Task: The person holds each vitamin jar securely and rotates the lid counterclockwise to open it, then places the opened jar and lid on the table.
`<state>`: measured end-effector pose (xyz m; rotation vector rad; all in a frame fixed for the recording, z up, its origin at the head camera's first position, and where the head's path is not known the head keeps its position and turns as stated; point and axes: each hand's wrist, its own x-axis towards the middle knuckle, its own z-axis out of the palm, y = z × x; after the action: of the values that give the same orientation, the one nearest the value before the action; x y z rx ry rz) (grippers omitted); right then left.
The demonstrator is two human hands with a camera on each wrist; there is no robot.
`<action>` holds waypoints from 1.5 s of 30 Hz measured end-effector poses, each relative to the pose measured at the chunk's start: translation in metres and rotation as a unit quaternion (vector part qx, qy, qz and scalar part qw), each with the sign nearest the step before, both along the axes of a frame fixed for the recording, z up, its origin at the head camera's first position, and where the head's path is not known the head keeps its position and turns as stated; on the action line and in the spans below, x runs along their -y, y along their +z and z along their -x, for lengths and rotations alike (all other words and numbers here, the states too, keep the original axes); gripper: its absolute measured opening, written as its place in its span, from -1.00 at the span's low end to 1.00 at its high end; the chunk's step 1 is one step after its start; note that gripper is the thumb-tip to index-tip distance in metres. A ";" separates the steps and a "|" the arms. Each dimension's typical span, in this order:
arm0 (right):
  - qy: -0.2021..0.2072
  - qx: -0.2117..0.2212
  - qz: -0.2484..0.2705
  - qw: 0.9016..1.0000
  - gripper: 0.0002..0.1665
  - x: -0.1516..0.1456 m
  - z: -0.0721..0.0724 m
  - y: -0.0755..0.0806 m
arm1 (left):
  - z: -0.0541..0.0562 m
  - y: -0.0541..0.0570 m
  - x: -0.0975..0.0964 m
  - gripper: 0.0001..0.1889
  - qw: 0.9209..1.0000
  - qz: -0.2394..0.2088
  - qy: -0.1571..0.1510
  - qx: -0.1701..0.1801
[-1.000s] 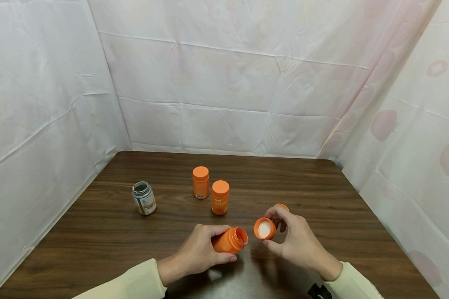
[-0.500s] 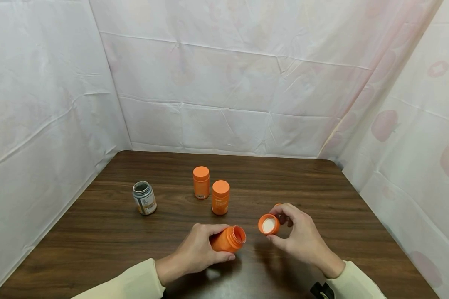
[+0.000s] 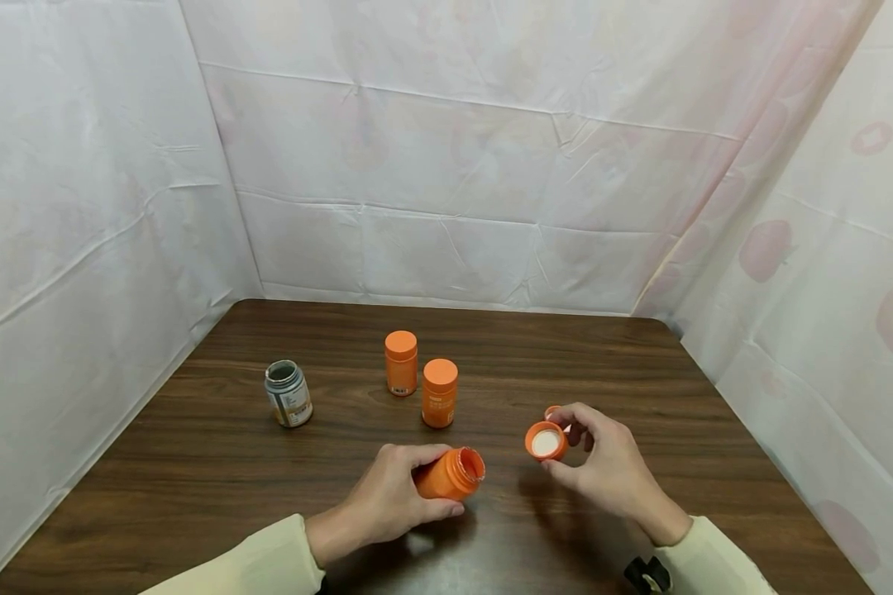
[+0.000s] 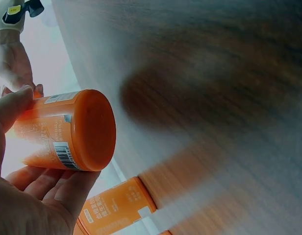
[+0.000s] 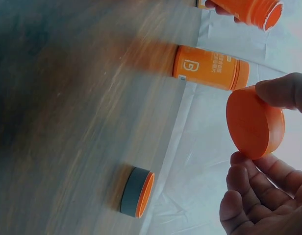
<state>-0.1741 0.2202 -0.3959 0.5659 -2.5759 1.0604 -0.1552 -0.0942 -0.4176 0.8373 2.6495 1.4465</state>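
An open orange bottle (image 3: 439, 479) lies tilted in the left hand (image 3: 390, 497), above the table (image 3: 193, 463), its mouth pointing to the right.
The long axis of this bottle runs from left to right, with the mouth end a little raised and the base turned toward the left palm; the left thumb and fingers are curled round its body. Near the mouth, but apart from it, the right hand (image 3: 608, 473) pinches an orange cap (image 3: 546, 441) between thumb and fingers, with the white inside facing the head camera. Beyond this cap lies a grey-sided cap (image 5: 136, 192). Farther away stand two upright orange bottles with lids, the nearer bottle (image 3: 439, 394) and the farther bottle (image 3: 401, 364), and, to the left, an uncapped grey jar (image 3: 288, 395).
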 end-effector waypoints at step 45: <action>-0.149 0.070 -0.050 0.985 -0.42 -0.052 0.039 -0.010 | -0.001 0.002 0.015 -0.43 0.998 -0.018 0.060 -0.001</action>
<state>-0.2129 0.2718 -0.4061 0.1214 -2.7346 0.9028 -0.1537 -0.1089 -0.4158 0.6936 2.7274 1.5231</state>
